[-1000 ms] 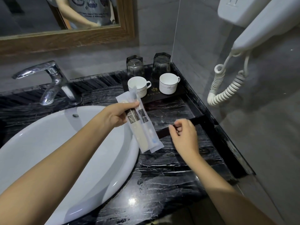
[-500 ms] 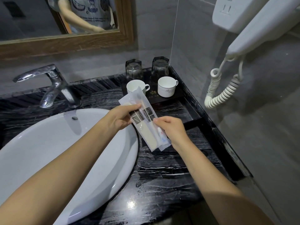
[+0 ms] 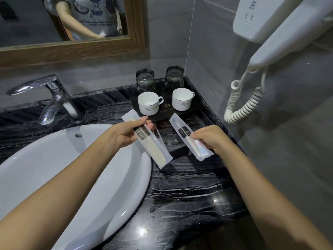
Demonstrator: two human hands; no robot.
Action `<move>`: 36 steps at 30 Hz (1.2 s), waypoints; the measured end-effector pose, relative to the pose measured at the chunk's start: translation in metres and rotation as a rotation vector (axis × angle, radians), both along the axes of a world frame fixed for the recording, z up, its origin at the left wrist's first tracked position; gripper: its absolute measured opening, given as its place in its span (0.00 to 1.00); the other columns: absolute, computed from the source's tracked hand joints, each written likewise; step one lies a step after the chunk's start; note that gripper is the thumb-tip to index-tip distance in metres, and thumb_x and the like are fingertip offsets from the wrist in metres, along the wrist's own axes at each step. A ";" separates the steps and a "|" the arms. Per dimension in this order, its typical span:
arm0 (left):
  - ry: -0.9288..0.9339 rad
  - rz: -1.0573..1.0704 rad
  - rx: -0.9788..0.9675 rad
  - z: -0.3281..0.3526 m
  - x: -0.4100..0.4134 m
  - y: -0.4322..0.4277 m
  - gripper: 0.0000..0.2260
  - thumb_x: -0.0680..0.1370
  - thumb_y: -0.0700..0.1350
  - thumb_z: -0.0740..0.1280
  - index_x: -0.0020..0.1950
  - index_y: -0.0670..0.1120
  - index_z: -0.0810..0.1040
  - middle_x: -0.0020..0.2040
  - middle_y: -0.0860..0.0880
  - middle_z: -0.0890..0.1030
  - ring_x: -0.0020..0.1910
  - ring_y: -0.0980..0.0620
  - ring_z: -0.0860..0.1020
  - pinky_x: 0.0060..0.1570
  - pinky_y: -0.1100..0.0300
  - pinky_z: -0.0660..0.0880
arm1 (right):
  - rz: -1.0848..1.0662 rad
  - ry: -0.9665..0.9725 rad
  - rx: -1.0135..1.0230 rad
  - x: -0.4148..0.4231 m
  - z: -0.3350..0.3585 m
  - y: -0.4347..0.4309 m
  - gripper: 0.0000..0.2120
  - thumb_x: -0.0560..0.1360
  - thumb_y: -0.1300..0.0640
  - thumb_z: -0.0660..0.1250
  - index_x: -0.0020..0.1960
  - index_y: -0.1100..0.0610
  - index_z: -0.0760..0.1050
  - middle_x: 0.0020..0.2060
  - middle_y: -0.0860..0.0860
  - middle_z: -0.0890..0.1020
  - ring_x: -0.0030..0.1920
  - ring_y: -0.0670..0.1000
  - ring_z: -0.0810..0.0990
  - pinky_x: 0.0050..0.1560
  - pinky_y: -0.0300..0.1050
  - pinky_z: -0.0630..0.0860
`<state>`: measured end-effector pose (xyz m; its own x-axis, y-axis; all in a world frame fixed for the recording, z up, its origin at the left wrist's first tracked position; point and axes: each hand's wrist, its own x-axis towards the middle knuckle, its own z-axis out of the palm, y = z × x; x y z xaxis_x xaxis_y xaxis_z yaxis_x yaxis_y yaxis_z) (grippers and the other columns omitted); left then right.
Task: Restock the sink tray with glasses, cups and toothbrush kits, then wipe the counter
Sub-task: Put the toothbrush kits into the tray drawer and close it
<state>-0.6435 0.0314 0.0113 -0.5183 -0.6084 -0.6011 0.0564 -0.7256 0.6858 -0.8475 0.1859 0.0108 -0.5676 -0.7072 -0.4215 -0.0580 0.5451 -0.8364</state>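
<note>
The left hand (image 3: pixel 124 136) is closed in a pinch, thumb on top and fingers beneath, around the middle of a toothbrush kit (image 3: pixel 146 138) whose long sachet slants from near the left cup (image 3: pixel 148 103) down over the edge of the basin (image 3: pixel 63 168). The right hand (image 3: pixel 212 139) is likewise closed, fingertips nipping the lower end of a second kit (image 3: pixel 191 138), where the small toothpaste tube shows through the clear wrap; this sachet points up toward the tray (image 3: pixel 196 107) and hangs above the dark counter (image 3: pixel 189 186). Both kits are held clear of any surface, a little apart from each other. They look very light, with a thin crinkly film that would be slick and would bend if pinched at a bare corner; the stiff brush handle inside gives the firm part, so taking hold across the middle or over the handle end, as both hands do, seems the safe way. Behind them the tray already carries two upturned glasses (image 3: pixel 146 80) at the back and two cups in front, the right cup (image 3: pixel 182 99) near the wall. Those are fragile and close together, so laying the kits in front of them likely calls for a low, flat placing without nudging the china. The counter is not yet wiped, by the look of it.
</note>
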 end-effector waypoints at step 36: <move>0.006 0.062 0.075 -0.018 0.002 -0.023 0.04 0.75 0.35 0.64 0.46 0.37 0.79 0.34 0.42 0.84 0.33 0.48 0.84 0.39 0.54 0.81 | 0.126 0.492 0.437 -0.033 -0.059 -0.085 0.12 0.71 0.57 0.70 0.50 0.64 0.78 0.54 0.59 0.81 0.51 0.59 0.80 0.49 0.47 0.77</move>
